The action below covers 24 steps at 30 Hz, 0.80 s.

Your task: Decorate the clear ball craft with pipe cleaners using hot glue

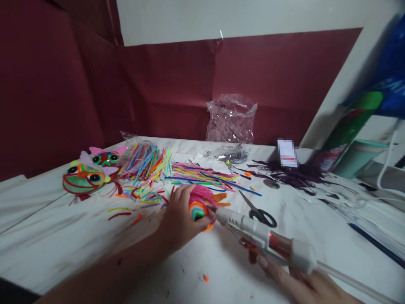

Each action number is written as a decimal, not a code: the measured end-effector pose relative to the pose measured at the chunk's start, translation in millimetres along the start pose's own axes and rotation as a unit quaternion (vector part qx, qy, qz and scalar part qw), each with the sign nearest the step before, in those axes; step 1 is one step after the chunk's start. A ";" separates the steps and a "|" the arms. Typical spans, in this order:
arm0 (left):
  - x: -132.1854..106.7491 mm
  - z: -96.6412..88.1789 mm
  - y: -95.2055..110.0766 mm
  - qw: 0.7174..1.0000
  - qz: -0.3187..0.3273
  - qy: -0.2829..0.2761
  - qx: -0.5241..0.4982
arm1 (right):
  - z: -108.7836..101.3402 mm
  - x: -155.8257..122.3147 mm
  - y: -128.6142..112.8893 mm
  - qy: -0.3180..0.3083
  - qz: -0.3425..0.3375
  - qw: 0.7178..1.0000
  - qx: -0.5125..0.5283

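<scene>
My left hand (180, 219) is closed around a small round craft ball (200, 203) wrapped in pink and rainbow-coloured pipe cleaner, holding it just above the white table (63, 236). My right hand (294, 280), at the lower right, grips a white hot glue gun (262, 234) with a clear glue stick trailing out of its back. The gun's nozzle points left and touches the ball's right side.
Black-handled scissors (259, 212) lie just behind the glue gun. Loose coloured pipe-cleaner pieces (177, 173) cover the table's middle. Two finished cat-face balls (85, 175) sit at the left, a clear plastic bag (230, 118) at the back, dark purple strands (291, 175) at the right.
</scene>
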<state>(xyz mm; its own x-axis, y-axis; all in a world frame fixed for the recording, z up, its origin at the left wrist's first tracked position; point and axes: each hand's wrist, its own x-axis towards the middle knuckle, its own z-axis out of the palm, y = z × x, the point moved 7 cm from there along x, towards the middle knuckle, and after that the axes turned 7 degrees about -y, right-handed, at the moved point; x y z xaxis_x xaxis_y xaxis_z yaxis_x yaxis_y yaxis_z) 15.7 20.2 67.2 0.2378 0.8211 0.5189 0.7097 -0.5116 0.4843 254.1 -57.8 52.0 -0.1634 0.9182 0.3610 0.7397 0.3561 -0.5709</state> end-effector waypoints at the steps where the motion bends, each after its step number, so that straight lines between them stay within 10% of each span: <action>1: -0.3 0.8 0.0 1.000 0.002 -0.003 0.002 | 3.9 0.6 -0.7 -0.019 -0.009 1.000 -0.001; 24: -6.2 5.4 11.8 0.998 0.036 -0.004 0.055 | 19.1 7.6 -28.4 -0.042 -0.036 0.997 0.059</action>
<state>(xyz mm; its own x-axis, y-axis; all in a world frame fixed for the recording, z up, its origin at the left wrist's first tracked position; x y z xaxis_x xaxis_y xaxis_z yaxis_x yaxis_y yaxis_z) 26.2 10.5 65.8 0.2956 0.7862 0.5428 0.7595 -0.5380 0.3656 219.4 -57.7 56.9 -0.2719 0.8990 0.3434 0.6422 0.4353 -0.6310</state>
